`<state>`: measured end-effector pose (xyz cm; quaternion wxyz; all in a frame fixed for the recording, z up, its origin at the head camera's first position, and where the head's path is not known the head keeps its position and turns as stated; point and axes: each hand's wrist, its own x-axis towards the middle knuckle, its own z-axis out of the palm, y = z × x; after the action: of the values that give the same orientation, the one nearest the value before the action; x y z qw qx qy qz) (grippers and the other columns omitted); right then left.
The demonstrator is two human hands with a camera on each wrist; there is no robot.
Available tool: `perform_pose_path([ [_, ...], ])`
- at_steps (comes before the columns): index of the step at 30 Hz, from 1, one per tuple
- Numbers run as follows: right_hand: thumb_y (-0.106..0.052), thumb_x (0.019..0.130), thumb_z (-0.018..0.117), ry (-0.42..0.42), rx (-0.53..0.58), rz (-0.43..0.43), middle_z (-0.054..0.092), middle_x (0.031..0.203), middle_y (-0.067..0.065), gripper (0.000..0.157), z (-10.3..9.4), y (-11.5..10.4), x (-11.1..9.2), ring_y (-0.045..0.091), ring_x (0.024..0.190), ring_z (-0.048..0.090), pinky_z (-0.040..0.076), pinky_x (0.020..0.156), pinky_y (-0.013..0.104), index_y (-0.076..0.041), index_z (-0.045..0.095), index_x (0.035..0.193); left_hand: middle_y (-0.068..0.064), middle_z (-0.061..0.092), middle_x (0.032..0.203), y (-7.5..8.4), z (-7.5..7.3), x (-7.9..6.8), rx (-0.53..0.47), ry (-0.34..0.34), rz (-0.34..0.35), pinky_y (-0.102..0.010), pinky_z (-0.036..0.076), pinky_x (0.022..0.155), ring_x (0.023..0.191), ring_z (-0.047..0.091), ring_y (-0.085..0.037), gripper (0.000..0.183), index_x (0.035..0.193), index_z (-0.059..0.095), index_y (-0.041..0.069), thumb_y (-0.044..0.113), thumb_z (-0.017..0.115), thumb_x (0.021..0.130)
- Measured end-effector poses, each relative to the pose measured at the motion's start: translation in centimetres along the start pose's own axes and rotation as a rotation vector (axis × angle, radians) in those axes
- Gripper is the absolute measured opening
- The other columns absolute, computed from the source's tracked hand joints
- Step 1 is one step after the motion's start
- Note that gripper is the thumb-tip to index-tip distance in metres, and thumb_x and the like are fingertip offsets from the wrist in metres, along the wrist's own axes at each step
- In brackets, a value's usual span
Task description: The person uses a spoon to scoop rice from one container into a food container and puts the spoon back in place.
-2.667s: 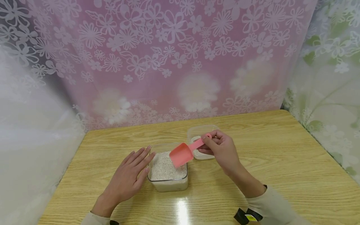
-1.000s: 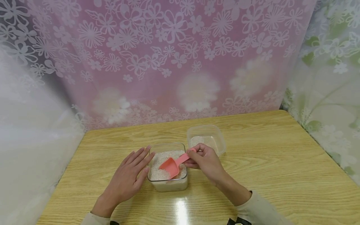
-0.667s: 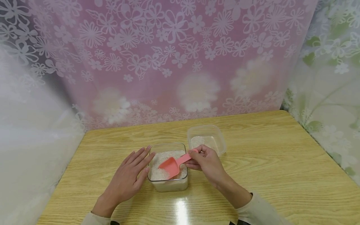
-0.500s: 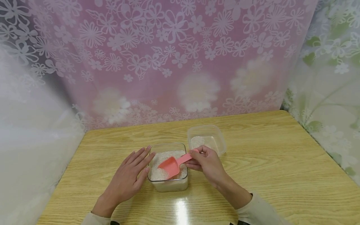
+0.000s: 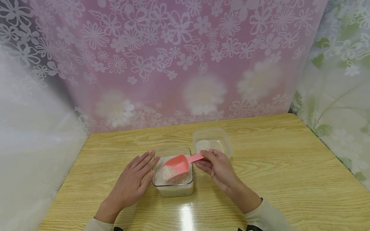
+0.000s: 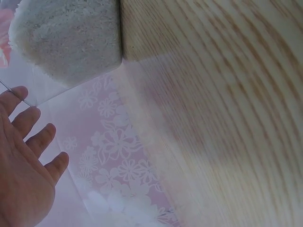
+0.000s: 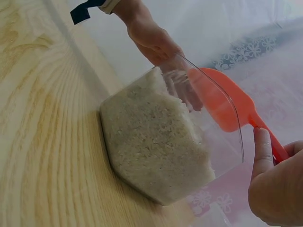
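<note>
Some rice [image 5: 203, 144] already lies in the right-of-centre tub [image 5: 218, 145], while your right hand [image 5: 221, 168] grips a loaded scoop [image 5: 181, 163], not yet emptied, over the lower-centre container [image 5: 175, 192] your straight-fingered left hand [image 5: 130, 185] touches.

Curtained-off booth, type of premises undeterminable: wood-grain surface [image 5: 277, 154] stood enclosed by pink floral curtain [image 5: 173, 64] behind, whitish curtain [image 5: 34, 128] left, leaf-patterned curtain [image 5: 341, 96] right.

- Head view: from above the near side, forward and down over the table [image 5: 274, 166], farthest off, both far corners inside
- Left wrist view: close, tilted, past the left hand [image 5: 131, 183] toward the far edge
- Right wrist view: close, tilted, facing the left edge
- Wrist views share the glass container [image 5: 175, 191]
</note>
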<state>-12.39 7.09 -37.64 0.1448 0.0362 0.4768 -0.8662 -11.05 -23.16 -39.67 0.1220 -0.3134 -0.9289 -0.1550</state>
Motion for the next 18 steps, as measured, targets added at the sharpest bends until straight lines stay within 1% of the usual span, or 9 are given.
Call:
perform_pose_path([
  [11,-0.007,0.100,0.050,-0.029,0.035,-0.032,0.069,0.088,0.012,0.010,-0.7,-1.0,0.1,0.021,0.083,0.070,0.055,0.081,0.027,0.000,0.055,0.097,-0.001,0.026,0.155,0.0,0.1,0.0,0.006,0.001,0.005,-0.045,0.018,0.115,0.140,0.025,-0.024,0.049,0.149,0.038,0.019,0.029,0.045,0.102],
  [18,-0.008,0.100,0.050,-0.063,0.067,-0.064,0.069,0.087,0.010,0.011,-1.0,-1.7,0.2,0.016,0.079,0.069,0.055,0.078,0.023,-0.002,0.058,0.096,0.000,0.026,0.155,0.0,0.1,0.1,0.004,0.002,0.002,-0.046,0.018,0.114,0.141,0.025,-0.023,0.049,0.149,0.037,0.020,0.028,0.046,0.102],
])
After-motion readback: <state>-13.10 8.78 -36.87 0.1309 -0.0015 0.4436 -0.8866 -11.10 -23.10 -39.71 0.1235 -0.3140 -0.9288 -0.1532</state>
